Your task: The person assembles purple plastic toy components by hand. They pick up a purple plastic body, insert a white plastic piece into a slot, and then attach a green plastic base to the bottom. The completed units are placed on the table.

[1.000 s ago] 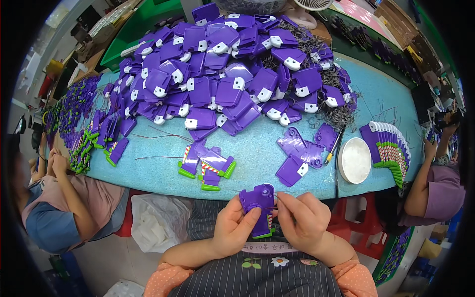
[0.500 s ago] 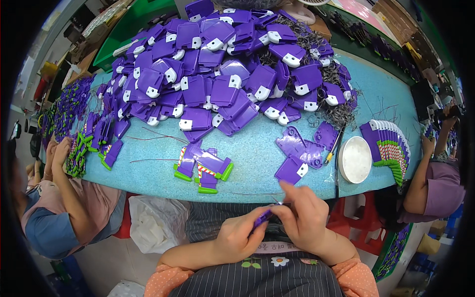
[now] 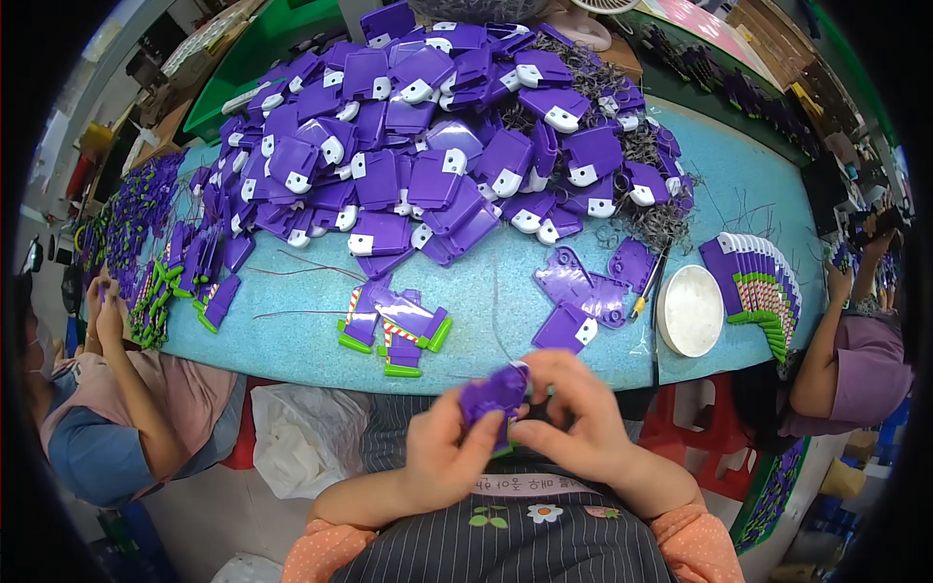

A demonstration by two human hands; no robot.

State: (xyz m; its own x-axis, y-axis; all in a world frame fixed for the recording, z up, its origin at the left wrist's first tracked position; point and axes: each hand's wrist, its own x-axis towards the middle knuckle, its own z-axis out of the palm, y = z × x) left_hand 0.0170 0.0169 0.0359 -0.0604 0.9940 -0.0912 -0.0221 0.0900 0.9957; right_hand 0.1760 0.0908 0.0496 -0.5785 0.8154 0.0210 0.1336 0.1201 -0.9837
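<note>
Over my lap, just off the table's near edge, my left hand [image 3: 449, 437] grips a purple plastic piece [image 3: 494, 394] between thumb and fingers. Its moulded inner side faces up, and a bit of green shows at its lower end. My right hand [image 3: 578, 413] closes on the piece's right edge, thumb low and index finger by the white upper corner. A thin dark wire rises from near that corner. On the table just beyond lies a purple-and-white piece [image 3: 564, 327], beside bare purple shells [image 3: 566, 277].
A large heap of purple-and-white pieces [image 3: 428, 185] fills the far table, with tangled dark metal rings [image 3: 641, 146] at its right. Pieces with green ends [image 3: 398, 325] lie front-left. A white round dish [image 3: 690, 311] and a fanned stack [image 3: 750, 291] stand right. People work on both sides.
The held piece has turned from nearly edge-on to show its inner side. My right hand has come down and left, its raised index finger now lowered to the piece.
</note>
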